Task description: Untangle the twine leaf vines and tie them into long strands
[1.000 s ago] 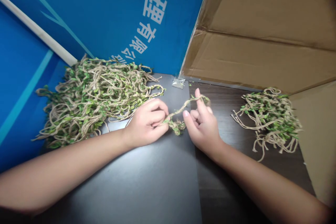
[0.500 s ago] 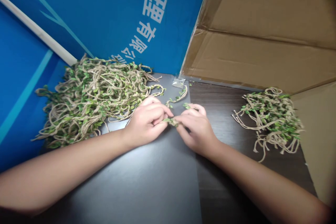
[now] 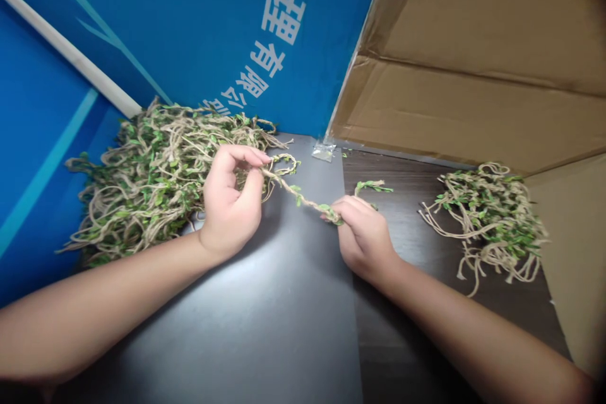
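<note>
A strand of tan twine with small green leaves (image 3: 303, 199) runs slantwise between my hands. My left hand (image 3: 233, 199) pinches its upper left end between thumb and fingertips, in front of a large heap of leafy twine (image 3: 156, 170). Closed around the other end is my right hand (image 3: 364, 233), with a knotted or bunched bit beside the thumb. A leafy tail (image 3: 374, 186) sticks out above the right hand's knuckles.
On the right, a smaller pile of leafy twine (image 3: 492, 221) lies on the dark wood-grain table (image 3: 392, 341). A small clear plastic packet (image 3: 324, 151) rests at the back of the grey board (image 3: 265, 328). Blue panels and cardboard (image 3: 473, 101) stand behind.
My left hand has moved left and up, away from my right hand, and the strand is now stretched between them. My right hand has shifted slightly right.
</note>
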A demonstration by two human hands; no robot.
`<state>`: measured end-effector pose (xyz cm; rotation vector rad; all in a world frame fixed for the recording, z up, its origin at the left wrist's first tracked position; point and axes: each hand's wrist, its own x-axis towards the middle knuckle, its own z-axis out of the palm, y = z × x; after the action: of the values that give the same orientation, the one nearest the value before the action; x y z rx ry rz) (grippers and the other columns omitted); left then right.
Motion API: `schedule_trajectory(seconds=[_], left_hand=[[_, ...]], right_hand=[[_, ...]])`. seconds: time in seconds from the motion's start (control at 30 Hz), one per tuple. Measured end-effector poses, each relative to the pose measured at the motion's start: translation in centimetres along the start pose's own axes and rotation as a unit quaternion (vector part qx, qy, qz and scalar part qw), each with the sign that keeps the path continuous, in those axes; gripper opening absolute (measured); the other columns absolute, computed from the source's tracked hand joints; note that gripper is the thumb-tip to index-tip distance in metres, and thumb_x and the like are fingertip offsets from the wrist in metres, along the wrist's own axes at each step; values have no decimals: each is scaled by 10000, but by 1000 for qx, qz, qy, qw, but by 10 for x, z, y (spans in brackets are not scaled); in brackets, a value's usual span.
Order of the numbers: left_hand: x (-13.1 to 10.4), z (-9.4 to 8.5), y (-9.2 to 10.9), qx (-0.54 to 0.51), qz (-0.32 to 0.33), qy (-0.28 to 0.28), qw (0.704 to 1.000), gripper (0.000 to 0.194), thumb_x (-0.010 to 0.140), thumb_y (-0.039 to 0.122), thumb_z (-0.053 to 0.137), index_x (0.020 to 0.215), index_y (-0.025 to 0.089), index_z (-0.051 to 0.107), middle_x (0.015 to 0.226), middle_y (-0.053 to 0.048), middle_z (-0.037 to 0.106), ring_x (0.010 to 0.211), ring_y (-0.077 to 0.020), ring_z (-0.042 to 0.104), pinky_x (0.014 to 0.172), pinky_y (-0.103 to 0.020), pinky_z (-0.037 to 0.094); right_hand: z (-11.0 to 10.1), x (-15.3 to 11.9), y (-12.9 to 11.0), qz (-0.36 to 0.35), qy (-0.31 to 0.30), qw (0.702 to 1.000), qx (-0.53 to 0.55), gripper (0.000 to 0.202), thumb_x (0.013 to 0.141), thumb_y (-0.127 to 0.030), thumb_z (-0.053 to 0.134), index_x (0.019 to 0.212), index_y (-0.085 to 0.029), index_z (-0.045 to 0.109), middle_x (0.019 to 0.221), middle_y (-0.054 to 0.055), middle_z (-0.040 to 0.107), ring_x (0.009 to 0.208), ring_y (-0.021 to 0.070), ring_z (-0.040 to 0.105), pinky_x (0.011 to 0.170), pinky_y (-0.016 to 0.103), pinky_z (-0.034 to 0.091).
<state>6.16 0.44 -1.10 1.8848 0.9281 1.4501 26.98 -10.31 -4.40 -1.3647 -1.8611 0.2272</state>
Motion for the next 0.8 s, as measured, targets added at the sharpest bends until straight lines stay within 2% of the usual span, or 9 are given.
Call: schedule_trajectory(seconds=[0.07,0.17,0.3,0.37,0.43,0.5,0.53,0.7,0.8], left_hand=[[-2,0,-6,1,-17,-20,1000,119,928,105,546,985,208,529,1075,-61,677,1092,-224,644,1002,-444,518],[-3,-1,-7,73,-12,-51,996,127,920,108,549,987,215,563,1149,-56,719,1172,-262,607,1055,-519,444],[-8,-3,5,153,121,-61,979,92,897,165,637,961,220,602,1133,-52,708,1119,-272,620,1066,-534,377],[-12,-2,9,120,188,-125,967,159,869,165,683,998,215,606,1037,-53,690,1015,-244,636,988,-470,441],[-17,-1,11,72,234,-231,942,187,874,155,692,1033,203,606,959,-50,670,910,-206,624,868,-385,492],[-20,2,10,71,258,-303,915,155,907,173,670,1049,195,612,952,-57,661,871,-193,611,812,-347,501],[-21,3,9,82,260,-318,908,129,924,183,651,1048,193,615,961,-62,659,876,-194,611,811,-341,502],[-20,4,6,108,220,-324,914,57,957,197,598,1009,186,620,973,-69,660,907,-196,619,811,-328,499],[-19,3,5,110,224,-316,915,68,967,225,622,1019,184,633,950,-60,665,876,-187,614,798,-333,482]], right_hand=[[0,0,-2,16,-4,1000,11,238,866,-25,444,901,-197,605,797,27,612,732,170,541,697,317,410],[-1,1,-6,43,-24,999,14,152,885,-94,517,930,-197,618,813,17,611,716,153,525,680,304,389],[-3,3,-10,47,-54,997,6,86,940,-189,550,922,-193,635,798,13,597,694,143,514,666,301,380],[-3,3,-11,33,-61,998,5,95,944,-191,546,919,-191,637,787,9,599,699,143,519,679,303,386],[-2,3,-11,15,-64,998,7,83,927,-172,546,907,-190,624,775,6,594,708,147,521,688,305,387],[-2,3,-11,-1,-67,998,10,78,917,-156,538,879,-193,596,762,5,573,707,149,506,678,305,380],[-2,3,-11,-7,-70,997,15,87,921,-153,529,862,-196,577,759,6,562,705,149,497,672,304,376],[-4,5,-12,-22,-112,992,57,203,990,-176,467,789,-205,485,750,3,519,690,141,460,661,300,363],[-7,5,-12,-26,-127,989,71,243,1027,-215,436,791,-202,493,745,4,519,688,141,461,666,305,368]])
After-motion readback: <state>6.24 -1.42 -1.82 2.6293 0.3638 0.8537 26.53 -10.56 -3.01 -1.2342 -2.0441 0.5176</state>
